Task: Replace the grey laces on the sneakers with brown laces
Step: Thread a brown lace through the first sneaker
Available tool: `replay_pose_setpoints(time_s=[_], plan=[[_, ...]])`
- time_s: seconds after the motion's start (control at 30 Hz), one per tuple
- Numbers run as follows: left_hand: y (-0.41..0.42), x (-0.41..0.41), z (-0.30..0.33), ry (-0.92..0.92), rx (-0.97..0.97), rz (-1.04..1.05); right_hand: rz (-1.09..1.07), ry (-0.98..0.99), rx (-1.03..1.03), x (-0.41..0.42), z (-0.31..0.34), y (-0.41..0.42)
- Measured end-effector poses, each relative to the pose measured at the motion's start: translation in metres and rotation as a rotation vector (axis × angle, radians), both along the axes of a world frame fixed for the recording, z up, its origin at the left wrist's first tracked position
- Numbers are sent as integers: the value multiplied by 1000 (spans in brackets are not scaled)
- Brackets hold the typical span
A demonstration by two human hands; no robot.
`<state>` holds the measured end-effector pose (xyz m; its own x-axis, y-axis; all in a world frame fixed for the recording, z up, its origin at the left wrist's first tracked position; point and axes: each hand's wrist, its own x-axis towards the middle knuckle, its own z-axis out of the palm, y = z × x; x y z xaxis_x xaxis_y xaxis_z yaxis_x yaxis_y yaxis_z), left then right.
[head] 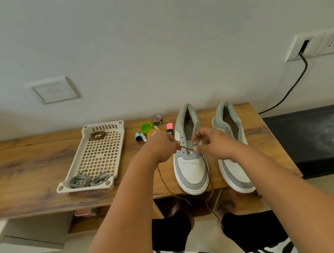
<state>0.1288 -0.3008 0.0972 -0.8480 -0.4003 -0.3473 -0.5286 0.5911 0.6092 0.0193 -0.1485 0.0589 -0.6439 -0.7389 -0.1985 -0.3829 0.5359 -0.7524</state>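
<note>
Both hands meet over the left sneaker (190, 160) on the wooden table (34, 164); the left hand (162, 147) and right hand (214, 142) each pinch the brown lace (165, 184) at its lowest eyelets, ends trailing over the table edge; two grey laces (80, 180) and a coiled brown one (97, 135) lie in the perforated tray (95, 152); the right sneaker (233, 150) stands beside, unlaced.

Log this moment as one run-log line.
step: lacing left grey-and-white sneaker | hands: left hand and right hand pinch thin brown lace at lowest eyelets | cream plastic tray: grey laces
</note>
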Motion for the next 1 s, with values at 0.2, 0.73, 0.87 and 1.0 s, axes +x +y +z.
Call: replay_pose_setpoints(time_s=[0.2,0.73,0.87,1.0], plan=[[-1,12,18,148,313,154,92,-161,-62,9,21,1],[9,6,12,343,298,213,-312,-73,-178,-26,34,30],[8,7,7,407,189,176,-445,264,85,-42,28,53],[17,-3,0,461,127,144,-168,184,13,-16,35,33]])
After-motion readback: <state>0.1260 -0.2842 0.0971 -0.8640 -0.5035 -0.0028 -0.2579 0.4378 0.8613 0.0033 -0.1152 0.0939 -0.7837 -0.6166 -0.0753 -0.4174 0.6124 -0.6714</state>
